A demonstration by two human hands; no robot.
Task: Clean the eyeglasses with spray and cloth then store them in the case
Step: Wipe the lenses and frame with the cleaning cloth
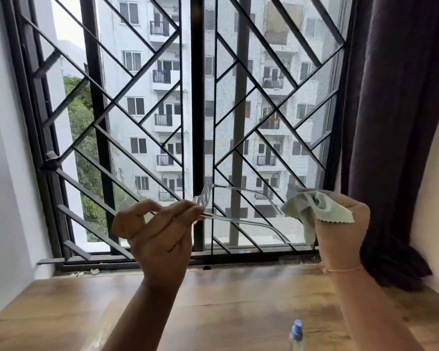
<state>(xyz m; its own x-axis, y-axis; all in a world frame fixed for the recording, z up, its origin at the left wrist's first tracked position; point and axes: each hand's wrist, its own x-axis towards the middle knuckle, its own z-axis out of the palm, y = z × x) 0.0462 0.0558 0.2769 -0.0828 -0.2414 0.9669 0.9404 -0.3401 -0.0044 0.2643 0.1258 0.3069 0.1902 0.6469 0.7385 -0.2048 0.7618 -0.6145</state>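
My left hand (pixel 160 231) is raised in front of the window and pinches the clear-framed eyeglasses (pixel 238 219) near the hinge, with both temple arms pointing right. My right hand (pixel 340 229) is raised beside them and grips a pale green cleaning cloth (pixel 322 211), which hangs close to the temple tips. A small spray bottle (pixel 296 335) with a blue cap stands on the wooden table (pixel 86 312) at the bottom edge of the view. No case is in view.
A black metal window grille (pixel 198 122) fills the view ahead, with apartment blocks outside. A dark purple curtain (pixel 395 148) hangs on the right, its bottom bunched on the table. A white wall stands at the left.
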